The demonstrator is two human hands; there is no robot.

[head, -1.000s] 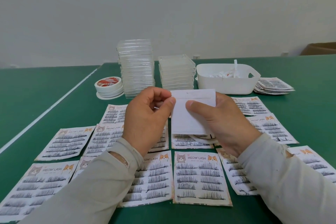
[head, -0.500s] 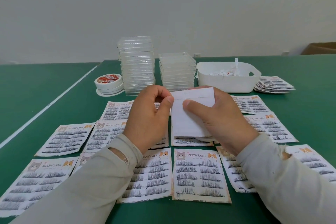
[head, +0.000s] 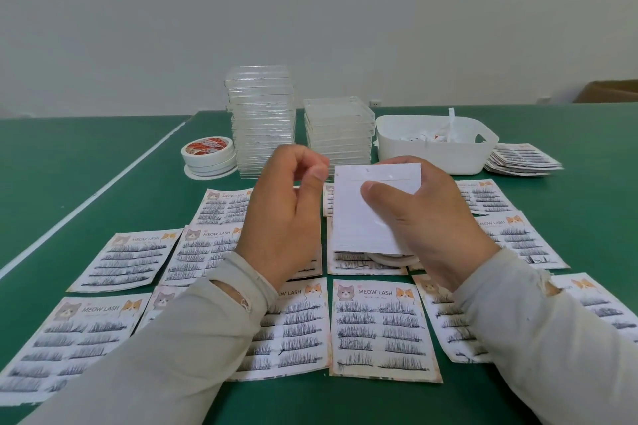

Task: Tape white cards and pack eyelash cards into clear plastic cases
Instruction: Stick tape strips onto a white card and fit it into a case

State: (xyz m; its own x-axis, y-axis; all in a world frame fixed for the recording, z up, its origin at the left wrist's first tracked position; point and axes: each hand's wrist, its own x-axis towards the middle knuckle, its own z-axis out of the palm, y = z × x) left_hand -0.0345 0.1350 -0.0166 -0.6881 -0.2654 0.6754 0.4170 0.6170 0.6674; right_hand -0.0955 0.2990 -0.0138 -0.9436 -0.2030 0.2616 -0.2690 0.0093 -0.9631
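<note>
Above the middle of the green desk [head: 569, 400], the right hand [head: 428, 221] grips a white card [head: 355, 214] upright, thumb across its face and fingers behind, a strip of tape showing near its top edge. The left hand [head: 290, 210] hovers just beside the card's left edge, thumb and forefinger pressed together; they may pinch a sliver of tape backing, but I cannot tell. The likely trouble is sticky tape: a peeled liner could cling to the fingers, or the exposed strip could catch a thumb or fold on itself and crease the card. A slack grip might also drop the card onto the eyelash cards [head: 383, 328] spread below, disturbing the lashes. A tape roll [head: 386, 258] lies half hidden under the card. Further back stand clear plastic cases [head: 262, 124] in two stacks, a stack of tape rolls [head: 207, 157] and a white basket [head: 435, 152] of scraps. The eyelash cards read "MEOW LASH" between two cat faces; the red label on the tape rolls is too blurred to read.
</note>
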